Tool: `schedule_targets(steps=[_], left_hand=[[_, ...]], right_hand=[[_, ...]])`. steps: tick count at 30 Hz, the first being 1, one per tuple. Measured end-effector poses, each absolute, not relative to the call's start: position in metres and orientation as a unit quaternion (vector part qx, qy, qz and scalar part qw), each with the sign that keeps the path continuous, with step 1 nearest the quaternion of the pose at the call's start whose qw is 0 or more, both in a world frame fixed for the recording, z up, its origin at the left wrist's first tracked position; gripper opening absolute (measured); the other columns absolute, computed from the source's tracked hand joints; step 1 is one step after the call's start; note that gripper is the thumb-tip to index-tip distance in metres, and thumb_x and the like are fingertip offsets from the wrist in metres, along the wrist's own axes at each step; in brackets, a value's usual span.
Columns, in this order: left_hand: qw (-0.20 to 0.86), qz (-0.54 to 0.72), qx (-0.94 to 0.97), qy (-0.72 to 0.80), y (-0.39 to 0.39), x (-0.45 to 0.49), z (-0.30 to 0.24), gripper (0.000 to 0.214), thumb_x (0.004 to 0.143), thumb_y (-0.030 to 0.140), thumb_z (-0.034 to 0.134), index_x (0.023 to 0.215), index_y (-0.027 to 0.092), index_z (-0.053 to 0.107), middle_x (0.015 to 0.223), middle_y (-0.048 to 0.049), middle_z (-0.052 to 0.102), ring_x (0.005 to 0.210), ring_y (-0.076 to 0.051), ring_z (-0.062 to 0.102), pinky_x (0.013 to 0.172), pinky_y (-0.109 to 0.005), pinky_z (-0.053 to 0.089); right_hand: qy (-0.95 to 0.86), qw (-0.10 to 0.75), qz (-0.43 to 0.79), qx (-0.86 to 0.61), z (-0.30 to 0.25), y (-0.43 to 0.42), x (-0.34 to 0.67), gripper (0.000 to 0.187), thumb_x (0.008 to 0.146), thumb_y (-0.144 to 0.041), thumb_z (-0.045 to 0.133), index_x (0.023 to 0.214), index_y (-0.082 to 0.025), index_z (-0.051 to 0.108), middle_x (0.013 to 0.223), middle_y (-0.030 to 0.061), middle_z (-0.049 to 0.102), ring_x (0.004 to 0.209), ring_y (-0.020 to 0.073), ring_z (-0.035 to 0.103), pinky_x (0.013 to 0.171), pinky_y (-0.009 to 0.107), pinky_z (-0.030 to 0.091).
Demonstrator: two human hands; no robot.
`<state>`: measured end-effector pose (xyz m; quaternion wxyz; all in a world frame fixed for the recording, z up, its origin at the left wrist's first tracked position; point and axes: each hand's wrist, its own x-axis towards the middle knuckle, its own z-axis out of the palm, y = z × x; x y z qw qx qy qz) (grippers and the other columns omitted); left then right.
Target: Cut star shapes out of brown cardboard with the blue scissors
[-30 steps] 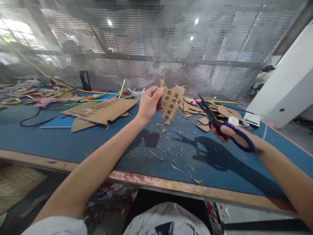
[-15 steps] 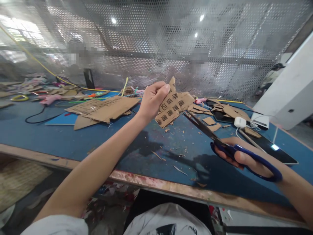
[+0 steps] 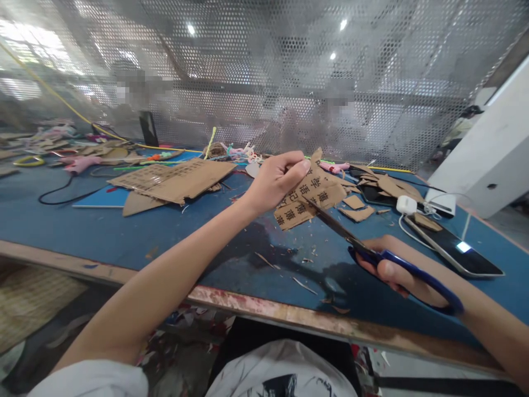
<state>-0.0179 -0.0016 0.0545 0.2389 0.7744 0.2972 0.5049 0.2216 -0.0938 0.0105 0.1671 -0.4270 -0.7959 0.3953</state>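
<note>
My left hand [image 3: 275, 179] pinches a ragged piece of brown cardboard [image 3: 308, 199] printed with dark characters and holds it a little above the blue table [image 3: 82, 231]. My right hand [image 3: 403, 270] grips blue-handled scissors [image 3: 372, 255]. Their dark blades point up and left, and the tips meet the lower right edge of the cardboard piece. Small cardboard scraps lie on the table below both hands.
A large flat cardboard sheet [image 3: 176, 182] lies at the left centre. Cut cardboard pieces [image 3: 384, 187], a white charger [image 3: 405, 205] with cable and a lit phone [image 3: 454, 248] lie at the right. A perforated metal screen [image 3: 264, 82] backs the table. A black cable [image 3: 61, 196] lies at the left.
My left hand lowered the cardboard and turned it flatter. My right hand swung the scissors in from the right, and the blades now reach the cardboard's edge.
</note>
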Motion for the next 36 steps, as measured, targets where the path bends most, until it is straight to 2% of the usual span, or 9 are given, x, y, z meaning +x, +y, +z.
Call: schedule_targets(steps=[3, 6, 8, 11, 16, 20, 23, 29, 36], left_hand=[[0.284, 0.529, 0.744, 0.295, 0.002, -0.017, 0.054, 0.035, 0.087, 0.029, 0.051, 0.057, 0.018, 0.040, 0.058, 0.0026, 0.036, 0.056, -0.008, 0.039, 0.054, -0.022, 0.033], [0.369, 0.564, 0.677, 0.295, 0.005, -0.016, 0.051, 0.038, 0.092, 0.045, 0.040, 0.068, 0.018, 0.050, 0.062, 0.0014, 0.044, 0.054, -0.008, 0.047, 0.052, -0.020, 0.036], [0.416, 0.561, 0.659, 0.280, 0.004, -0.014, 0.044, 0.045, 0.090, 0.057, 0.039, 0.070, 0.019, 0.051, 0.061, 0.0011, 0.047, 0.050, -0.008, 0.048, 0.047, -0.020, 0.035], [0.436, 0.522, 0.691, 0.245, -0.006, -0.006, 0.032, 0.050, 0.078, 0.068, 0.049, 0.063, 0.020, 0.046, 0.053, 0.0016, 0.047, 0.041, -0.008, 0.045, 0.040, -0.022, 0.032], [0.414, 0.540, 0.684, 0.262, -0.027, 0.008, 0.018, 0.045, 0.082, 0.060, 0.048, 0.063, 0.020, 0.042, 0.043, 0.0068, 0.038, 0.034, -0.005, 0.034, 0.037, -0.021, 0.026], [0.432, 0.457, 0.734, 0.257, -0.035, 0.010, 0.017, 0.042, 0.086, 0.052, 0.045, 0.060, 0.020, 0.040, 0.039, 0.0075, 0.035, 0.034, -0.004, 0.030, 0.037, -0.020, 0.024], [0.456, 0.414, 0.747, 0.249, -0.037, 0.008, 0.020, 0.041, 0.085, 0.052, 0.045, 0.060, 0.020, 0.040, 0.039, 0.0074, 0.035, 0.034, -0.004, 0.030, 0.036, -0.020, 0.023], [0.469, 0.410, 0.751, 0.221, -0.038, 0.008, 0.026, 0.043, 0.085, 0.053, 0.046, 0.057, 0.020, 0.039, 0.041, 0.0063, 0.036, 0.035, -0.004, 0.030, 0.037, -0.021, 0.022], [0.477, 0.397, 0.759, 0.195, -0.033, 0.007, 0.028, 0.048, 0.086, 0.051, 0.048, 0.052, 0.019, 0.037, 0.039, 0.0054, 0.036, 0.034, -0.004, 0.032, 0.036, -0.021, 0.024]], right_hand=[[-0.765, 0.191, 0.394, -0.472, 0.004, -0.095, 0.220, 0.063, 0.075, -0.082, 0.035, 0.064, -0.021, 0.038, 0.052, -0.0053, 0.034, 0.040, 0.0086, 0.034, 0.036, 0.022, 0.025], [-0.744, 0.231, 0.393, -0.488, -0.002, -0.094, 0.220, 0.062, 0.075, -0.082, 0.035, 0.062, -0.021, 0.037, 0.050, -0.0055, 0.034, 0.038, 0.0090, 0.036, 0.035, 0.021, 0.028], [-0.736, 0.260, 0.387, -0.492, -0.004, -0.093, 0.221, 0.063, 0.073, -0.084, 0.034, 0.062, -0.021, 0.038, 0.048, -0.0051, 0.035, 0.037, 0.0093, 0.036, 0.034, 0.022, 0.029], [-0.725, 0.288, 0.371, -0.503, -0.004, -0.092, 0.220, 0.064, 0.073, -0.084, 0.034, 0.061, -0.021, 0.038, 0.048, -0.0042, 0.037, 0.038, 0.0096, 0.037, 0.035, 0.022, 0.030], [-0.735, 0.294, 0.404, -0.458, -0.005, -0.090, 0.221, 0.063, 0.076, -0.083, 0.031, 0.064, -0.021, 0.039, 0.051, -0.0043, 0.037, 0.040, 0.0098, 0.035, 0.037, 0.023, 0.028], [-0.773, 0.303, 0.431, -0.355, -0.008, -0.088, 0.223, 0.061, 0.081, -0.078, 0.031, 0.080, -0.019, 0.047, 0.069, -0.0003, 0.044, 0.057, 0.0133, 0.041, 0.051, 0.027, 0.036], [-0.772, 0.304, 0.444, -0.338, -0.008, -0.088, 0.225, 0.060, 0.082, -0.077, 0.031, 0.089, -0.019, 0.048, 0.080, 0.0010, 0.044, 0.066, 0.0145, 0.041, 0.056, 0.028, 0.036], [-0.766, 0.297, 0.444, -0.357, -0.001, -0.093, 0.222, 0.061, 0.079, -0.080, 0.034, 0.071, -0.020, 0.042, 0.064, -0.0025, 0.039, 0.055, 0.0125, 0.038, 0.052, 0.028, 0.031], [-0.747, 0.303, 0.427, -0.411, -0.004, -0.096, 0.219, 0.062, 0.076, -0.082, 0.034, 0.066, -0.021, 0.040, 0.057, -0.0027, 0.038, 0.048, 0.0119, 0.039, 0.045, 0.027, 0.031]])
